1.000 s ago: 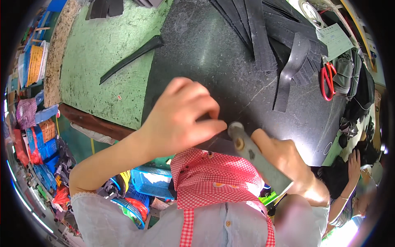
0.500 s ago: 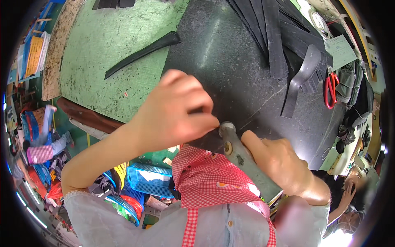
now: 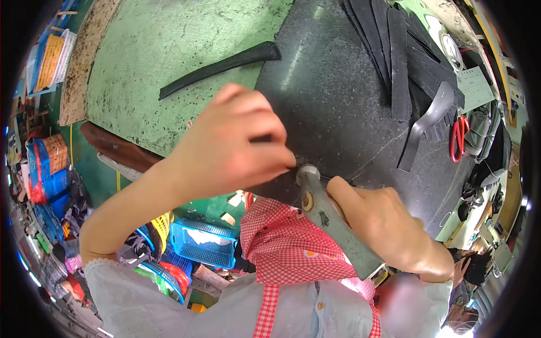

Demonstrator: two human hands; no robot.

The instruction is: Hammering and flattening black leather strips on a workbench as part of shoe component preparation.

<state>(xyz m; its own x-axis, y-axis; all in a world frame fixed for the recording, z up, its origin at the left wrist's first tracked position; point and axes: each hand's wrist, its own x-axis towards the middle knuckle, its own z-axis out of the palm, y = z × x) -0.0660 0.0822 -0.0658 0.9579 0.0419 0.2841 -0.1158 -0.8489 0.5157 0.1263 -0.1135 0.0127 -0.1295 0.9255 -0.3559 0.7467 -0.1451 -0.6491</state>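
A grey tapering metal arm (image 3: pixel 332 225) with a brass-coloured screw and a rounded tip reaches over the table's near edge. My left hand (image 3: pixel 239 149) hovers just left of that tip, thumb and forefinger pinched together and slightly blurred. What the pinch holds, if anything, is hidden. Closed beside the metal arm's right side is my right hand (image 3: pixel 383 222), its thumb stretched along the metal. The other fingers curl underneath, so their contents cannot be made out. Farther off, a single black strip (image 3: pixel 220 69) lies across the green board and the dark sheet.
A green board (image 3: pixel 141 56) and a dark sheet (image 3: pixel 327 101) cover the table. Several black strips (image 3: pixel 397 62) are piled at the far right, near a curved shiny strip (image 3: pixel 425 124) and red-handled scissors (image 3: pixel 459 138). Below the table stands a blue basket (image 3: pixel 203 242).
The tabletop items appear shifted right as the view turns. My left hand stays pinched by the metal tip, moved slightly. My right hand keeps its place beside the metal arm.
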